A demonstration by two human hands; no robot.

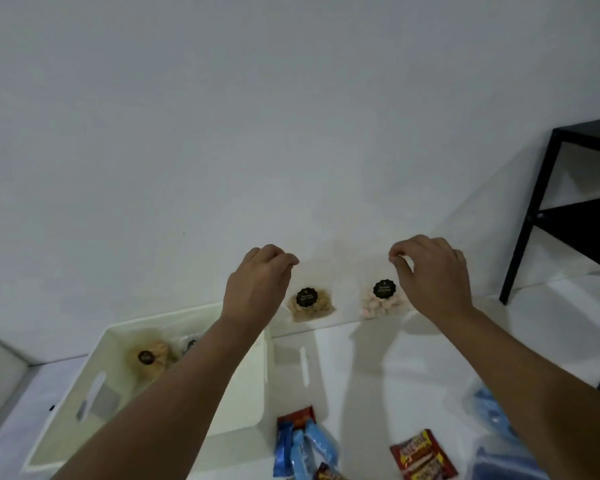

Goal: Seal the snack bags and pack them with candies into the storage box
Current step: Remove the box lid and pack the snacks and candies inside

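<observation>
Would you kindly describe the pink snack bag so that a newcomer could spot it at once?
Find the white wall behind the table. Two clear bags stand against it, between the hands. The pink snack bag is the one nearer the right hand; its pale pink pieces set it apart from the tan bag beside it.

A single wide-angle head view looks forward and slightly down from close above the white bench. The plain white wall fills the upper two thirds of the frame; the bench occupies the lower third, near the lens.
</observation>
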